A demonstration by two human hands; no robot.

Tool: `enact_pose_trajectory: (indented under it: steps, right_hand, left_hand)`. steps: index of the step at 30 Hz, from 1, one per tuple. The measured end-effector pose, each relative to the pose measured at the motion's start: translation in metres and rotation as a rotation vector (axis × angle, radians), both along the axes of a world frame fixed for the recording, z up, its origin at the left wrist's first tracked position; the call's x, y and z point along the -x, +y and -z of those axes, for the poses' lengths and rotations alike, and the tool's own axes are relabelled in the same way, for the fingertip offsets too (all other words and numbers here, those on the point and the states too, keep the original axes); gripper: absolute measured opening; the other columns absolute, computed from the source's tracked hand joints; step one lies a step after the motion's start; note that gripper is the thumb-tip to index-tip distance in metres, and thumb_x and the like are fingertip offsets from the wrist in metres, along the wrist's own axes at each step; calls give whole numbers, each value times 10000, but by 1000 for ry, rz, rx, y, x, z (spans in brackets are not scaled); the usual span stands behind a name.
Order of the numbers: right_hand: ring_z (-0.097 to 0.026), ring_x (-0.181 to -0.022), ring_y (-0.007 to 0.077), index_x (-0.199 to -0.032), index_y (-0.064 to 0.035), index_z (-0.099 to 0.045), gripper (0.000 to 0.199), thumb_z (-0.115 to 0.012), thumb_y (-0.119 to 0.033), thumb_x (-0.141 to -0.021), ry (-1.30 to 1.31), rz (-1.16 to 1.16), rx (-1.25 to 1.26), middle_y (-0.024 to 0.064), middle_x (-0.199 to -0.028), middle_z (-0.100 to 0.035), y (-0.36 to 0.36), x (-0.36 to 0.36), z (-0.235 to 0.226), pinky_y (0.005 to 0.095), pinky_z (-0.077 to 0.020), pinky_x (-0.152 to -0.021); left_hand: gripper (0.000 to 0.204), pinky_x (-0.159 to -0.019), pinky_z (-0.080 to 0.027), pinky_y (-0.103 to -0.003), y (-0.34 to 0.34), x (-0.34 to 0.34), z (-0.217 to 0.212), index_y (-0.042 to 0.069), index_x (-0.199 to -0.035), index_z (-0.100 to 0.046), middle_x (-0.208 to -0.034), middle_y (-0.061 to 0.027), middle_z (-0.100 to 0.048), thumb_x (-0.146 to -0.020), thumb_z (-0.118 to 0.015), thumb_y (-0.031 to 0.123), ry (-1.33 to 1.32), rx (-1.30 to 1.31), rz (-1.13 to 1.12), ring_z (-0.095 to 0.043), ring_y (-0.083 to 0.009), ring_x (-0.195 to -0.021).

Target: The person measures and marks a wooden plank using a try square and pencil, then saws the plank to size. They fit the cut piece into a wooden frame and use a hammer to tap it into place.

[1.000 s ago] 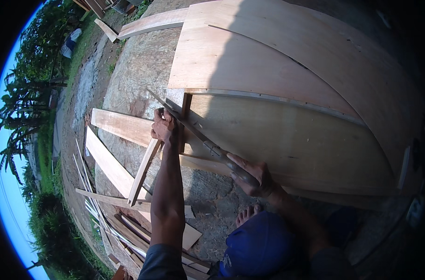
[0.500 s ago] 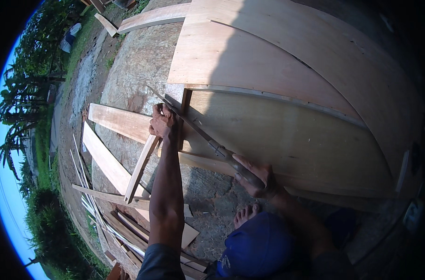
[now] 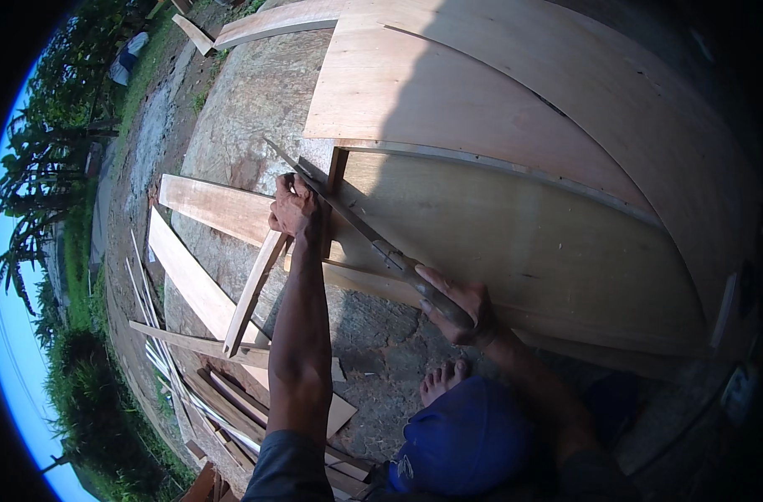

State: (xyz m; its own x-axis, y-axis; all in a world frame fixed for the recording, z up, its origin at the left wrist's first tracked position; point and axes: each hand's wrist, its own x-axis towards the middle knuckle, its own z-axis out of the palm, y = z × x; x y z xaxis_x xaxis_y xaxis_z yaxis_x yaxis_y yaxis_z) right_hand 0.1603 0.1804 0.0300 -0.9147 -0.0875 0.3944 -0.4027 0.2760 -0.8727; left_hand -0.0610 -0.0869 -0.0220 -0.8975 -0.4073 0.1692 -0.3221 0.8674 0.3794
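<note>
My right hand (image 3: 473, 314), at the lower middle, is wrapped round the handle of a handsaw (image 3: 361, 224). The saw's narrow blade slants up and left, passing just beside my left hand (image 3: 294, 206). Bent fingers of my left hand close on a wooden strip (image 3: 254, 293), which sticks out toward me from under the palm. Both lie at the left corner of a framed plywood panel (image 3: 498, 226), by its dark wooden edge piece (image 3: 336, 171). Where the saw's teeth meet the wood is hidden by the blade and my hand.
Large plywood sheets (image 3: 373, 92) lie beyond the framed panel. To the left, wooden boards (image 3: 210, 205) rest on rough ground (image 3: 251, 109). Several thin strips and offcuts (image 3: 231, 397) are piled at lower left. My bare foot (image 3: 441, 381) is near the panel's close edge.
The saw and my right hand have shifted slightly forward and left. My left hand stays at the panel's corner, and the whole view has moved a little.
</note>
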Motion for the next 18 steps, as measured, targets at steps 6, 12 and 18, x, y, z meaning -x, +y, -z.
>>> enact_pose_trajectory:
  steps: [6,12,18]
  right_hand:
    - [-749,-971,349,-1429,-35,-545,641,-746,-40,-821,-86,3,183,240,-1174,-711,-43,63,7,369,-614,-817]
    - [-742,-1005,367,-1399,2,-561,582,-714,-31,-838,10,-17,6,243,-1188,-706,-9,22,9,400,-609,-854]
    - [-745,-972,373,-1402,-12,-569,582,-724,-42,-842,-199,-37,221,252,-1166,-711,-43,71,3,365,-603,-819]
  left_hand:
    - [369,-994,-322,-508,7,5,-5,245,-1144,-675,-1076,-59,-752,-960,-542,536,-102,-10,-29,-642,-346,-1070]
    - [328,-991,-322,-490,-7,6,3,234,-1152,-674,-1076,-58,-750,-985,-537,481,-40,1,-28,-636,-328,-1046]
    - [317,-1022,-312,-475,19,3,-12,220,-1119,-675,-1058,-67,-740,-977,-548,474,19,-17,-30,-625,-325,-1036]
